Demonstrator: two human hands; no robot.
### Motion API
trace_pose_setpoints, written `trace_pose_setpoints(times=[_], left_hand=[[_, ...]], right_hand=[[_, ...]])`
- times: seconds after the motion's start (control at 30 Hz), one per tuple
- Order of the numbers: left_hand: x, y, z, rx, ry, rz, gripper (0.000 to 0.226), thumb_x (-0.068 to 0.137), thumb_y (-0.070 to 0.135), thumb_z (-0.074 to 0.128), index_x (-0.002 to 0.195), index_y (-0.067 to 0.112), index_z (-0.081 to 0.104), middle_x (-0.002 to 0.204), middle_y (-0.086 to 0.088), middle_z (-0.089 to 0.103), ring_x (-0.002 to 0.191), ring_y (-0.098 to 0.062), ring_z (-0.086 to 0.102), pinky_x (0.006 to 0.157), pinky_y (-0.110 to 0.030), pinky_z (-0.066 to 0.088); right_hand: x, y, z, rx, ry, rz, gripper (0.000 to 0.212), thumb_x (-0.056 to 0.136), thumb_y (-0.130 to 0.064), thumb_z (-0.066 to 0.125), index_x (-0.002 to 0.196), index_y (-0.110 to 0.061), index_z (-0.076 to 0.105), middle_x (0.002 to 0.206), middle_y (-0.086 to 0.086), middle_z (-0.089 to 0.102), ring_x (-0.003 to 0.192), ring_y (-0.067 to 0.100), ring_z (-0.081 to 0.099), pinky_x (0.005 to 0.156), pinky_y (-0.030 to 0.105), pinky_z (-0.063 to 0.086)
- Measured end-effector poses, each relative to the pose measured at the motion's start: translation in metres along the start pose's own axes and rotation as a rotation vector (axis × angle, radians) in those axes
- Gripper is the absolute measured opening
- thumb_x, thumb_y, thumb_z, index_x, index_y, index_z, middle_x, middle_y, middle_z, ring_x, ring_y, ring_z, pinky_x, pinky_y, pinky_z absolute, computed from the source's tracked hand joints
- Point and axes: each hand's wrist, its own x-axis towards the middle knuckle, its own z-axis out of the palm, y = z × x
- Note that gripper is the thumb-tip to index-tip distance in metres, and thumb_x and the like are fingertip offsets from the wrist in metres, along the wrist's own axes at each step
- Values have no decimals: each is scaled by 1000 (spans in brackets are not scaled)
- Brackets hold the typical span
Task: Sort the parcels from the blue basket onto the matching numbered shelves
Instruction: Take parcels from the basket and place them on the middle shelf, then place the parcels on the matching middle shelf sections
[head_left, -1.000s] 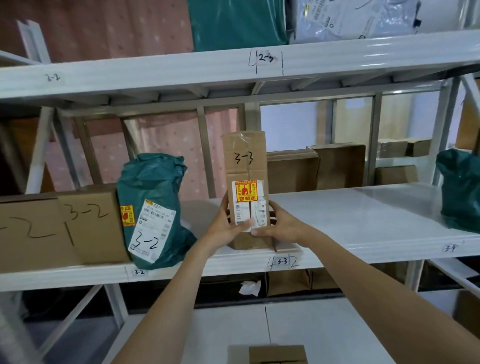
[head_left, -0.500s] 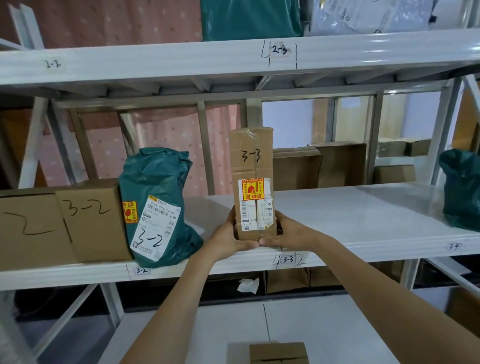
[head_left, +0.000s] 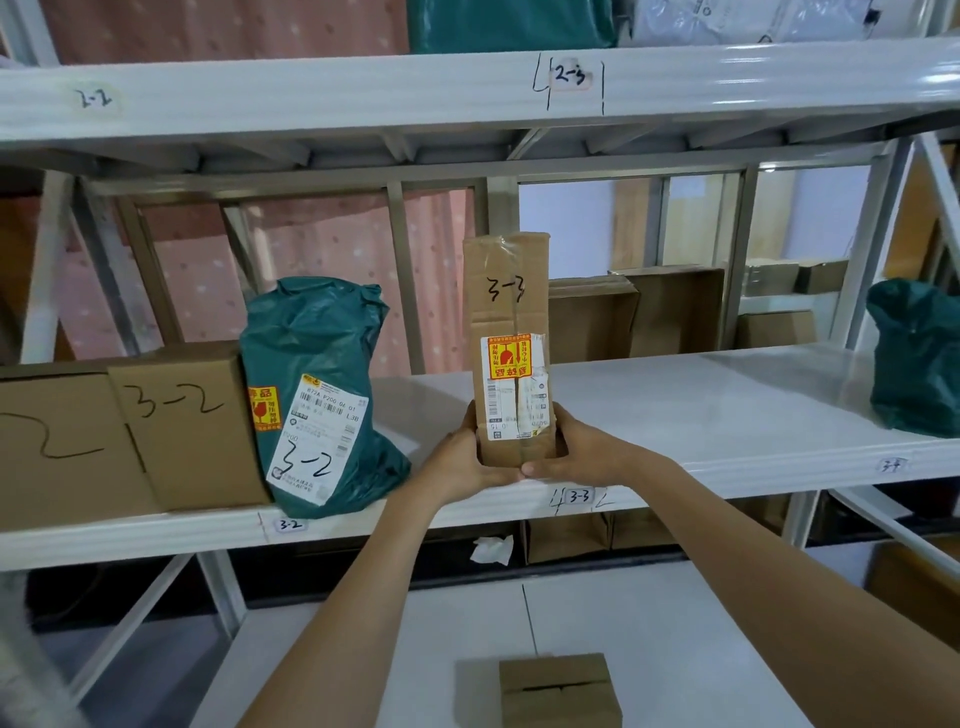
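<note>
A tall narrow cardboard parcel (head_left: 506, 312) marked 3-3 stands upright on the white middle shelf (head_left: 675, 405), just left of the shelf-edge tag 3-3 (head_left: 578, 496). My left hand (head_left: 460, 460) grips its lower left side and my right hand (head_left: 576, 449) grips its lower right side, thumbs meeting under its front. The blue basket is out of view.
Left of it lean a green bag (head_left: 317, 395) and a brown box (head_left: 187, 421), both marked 3-2. Another green bag (head_left: 914, 358) sits at the shelf's right end. Empty cartons (head_left: 634, 312) stand behind. A small box (head_left: 558, 688) lies on the lower shelf. The top shelf's edge carries tag 2-3 (head_left: 570, 76).
The parcel and both hands have moved slightly forward onto the shelf, and its base now looks set down near the front edge.
</note>
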Motion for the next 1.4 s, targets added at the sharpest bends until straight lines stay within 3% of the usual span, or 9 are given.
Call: trace_pose_setpoints(times=[0.07, 0.17, 0.27, 0.33, 0.43, 0.67, 0.83, 1.1, 1.4], left_hand=[[-6, 5, 2, 9, 1, 1, 100, 71, 44, 87, 151, 26, 29, 148, 9, 49, 134, -14, 48, 107, -28, 42], [-22, 10, 8, 105, 81, -31, 98, 80, 50, 77, 155, 23, 20, 154, 3, 39, 141, -18, 38, 112, -32, 35], [-54, 13, 20, 250, 205, -87, 94, 92, 54, 59, 159, 17, 5, 164, -8, 19, 151, -27, 17, 123, -43, 19], [-80, 13, 30, 409, 252, -99, 86, 99, 55, 45, 159, 10, 4, 167, -11, 6, 154, -28, 3, 124, -42, 4], [-123, 3, 48, 541, 271, -125, 81, 102, 57, 32, 159, 9, 0, 167, -12, -5, 153, -29, -8, 124, -46, -4], [-243, -42, 95, 619, 143, -432, 71, 105, 53, 21, 160, 14, 0, 167, -9, -6, 154, -27, -8, 123, -52, -2], [-363, -90, 117, 587, 18, -726, 69, 105, 51, 18, 159, 14, -3, 167, -7, -8, 154, -27, -10, 122, -54, -5], [-574, -179, 114, 447, -73, -1206, 72, 103, 57, 18, 160, 14, 4, 168, -6, -1, 154, -28, -5, 121, -60, -3], [-690, -266, 88, 276, -86, -1360, 73, 104, 55, 21, 160, 14, 1, 167, -7, -3, 154, -28, -4, 120, -61, -3]], right_hand=[[-11, -6, 5, -39, 18, 38, 115, 75, -61, 75, 157, -32, 0, 161, -1, 31, 142, 27, 40, 116, 48, 36], [-29, -5, 11, -182, 82, -1, 95, 88, -56, 65, 159, -27, 8, 165, 4, 21, 150, 29, 23, 122, 56, 17], [-51, 0, 21, -239, 223, 40, 94, 94, -55, 57, 159, -17, 0, 167, 6, 7, 154, 27, 9, 124, 48, 1], [-64, 7, 35, -334, 310, 4, 87, 99, -52, 48, 159, -12, 0, 167, 10, 7, 154, 25, 6, 124, 47, -2], [-86, 16, 67, -534, 371, -119, 82, 102, -54, 35, 159, -6, 2, 166, 15, 7, 154, 27, 2, 124, 53, 0], [-134, 10, 169, -607, 174, -140, 80, 101, -60, 27, 160, -10, 3, 166, 16, 2, 154, 31, 3, 123, 53, -5], [-160, -9, 270, -654, -151, -119, 79, 102, -59, 27, 160, -15, -6, 166, 15, -10, 154, 30, -4, 122, 54, -7], [-206, -70, 444, -656, -482, -257, 76, 103, -57, 26, 160, -16, -3, 166, 17, -6, 154, 32, 0, 122, 53, -7], [-207, -136, 598, -690, -683, -283, 74, 103, -55, 28, 160, -17, 1, 165, 19, 5, 152, 33, 9, 122, 55, -2]])
